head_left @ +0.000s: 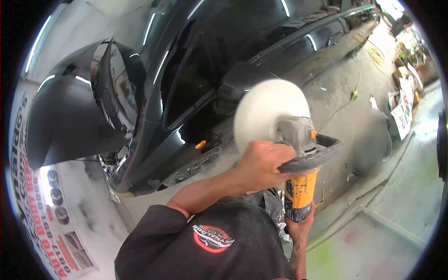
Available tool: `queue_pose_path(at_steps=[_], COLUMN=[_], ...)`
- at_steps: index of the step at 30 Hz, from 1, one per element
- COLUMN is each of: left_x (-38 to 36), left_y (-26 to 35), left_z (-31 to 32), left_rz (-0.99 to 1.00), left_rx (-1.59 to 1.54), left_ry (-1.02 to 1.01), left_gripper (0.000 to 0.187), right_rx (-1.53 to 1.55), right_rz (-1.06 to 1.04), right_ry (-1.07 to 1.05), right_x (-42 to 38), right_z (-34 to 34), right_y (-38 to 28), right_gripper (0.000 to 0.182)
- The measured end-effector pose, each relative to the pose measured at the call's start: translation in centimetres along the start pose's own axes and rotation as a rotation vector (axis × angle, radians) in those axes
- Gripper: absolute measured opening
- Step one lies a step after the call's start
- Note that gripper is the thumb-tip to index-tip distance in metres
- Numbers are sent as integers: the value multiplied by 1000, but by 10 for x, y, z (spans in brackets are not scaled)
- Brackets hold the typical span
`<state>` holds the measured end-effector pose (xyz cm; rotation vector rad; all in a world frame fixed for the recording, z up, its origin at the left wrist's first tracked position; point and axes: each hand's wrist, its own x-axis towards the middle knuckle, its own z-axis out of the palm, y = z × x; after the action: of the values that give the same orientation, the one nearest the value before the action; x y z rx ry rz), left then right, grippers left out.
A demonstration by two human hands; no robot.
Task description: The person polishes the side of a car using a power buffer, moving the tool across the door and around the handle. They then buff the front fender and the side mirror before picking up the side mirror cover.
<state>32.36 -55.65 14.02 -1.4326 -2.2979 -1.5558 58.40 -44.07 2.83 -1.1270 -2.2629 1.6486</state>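
My left hand (267, 163) is wrapped round the black loop handle of a yellow and black polisher (302, 189). Lower down, my right hand (301, 226) grips the rear end of its body. The polisher stands tilted up in front of my chest. Its round white pad (261, 109) faces the black car (186, 100) and overlaps the area by the side mirror (247, 77) in this view. The pad's face looks smooth and smeared.
The car's front, with an orange side light (200, 144) and a front wheel (193, 167), lies to the left. A lettered banner (51, 224) is at the lower left. A yellow cord (357, 88) runs along the floor. Boxes and papers (403, 100) line the right side.
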Motion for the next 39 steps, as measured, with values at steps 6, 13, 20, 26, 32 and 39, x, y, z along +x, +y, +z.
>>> queue_pose_path(at_steps=[6, 13, 20, 26, 32, 39], left_x=[-22, -67, -62, -32, 5, 23], left_y=[2, 4, -1, 10, 17, 16], left_z=[-28, -100, -109, -70, -7, 29], left_rz=[5, -56, -117, -63, -62, -124], left_rx=[58, 239, 257, 243, 133, -100], left_ry=[48, 163, 213, 143, -13, 163], left_gripper=[32, 42, 39, 40, 34, 33], right_rx=[-81, -183, -192, -101, -41, -266], right_rz=[-37, -85, -118, -63, 11, -210], right_ry=[-63, -255, -299, -277, -184, -212], right_x=[-6, -10, 3, 21, 33, 49], right_z=[-4, 24, 33, -1, -41, -117], right_y=[-20, -72, -71, -59, -16, -50], right_gripper=[94, 98, 100, 101, 96, 92])
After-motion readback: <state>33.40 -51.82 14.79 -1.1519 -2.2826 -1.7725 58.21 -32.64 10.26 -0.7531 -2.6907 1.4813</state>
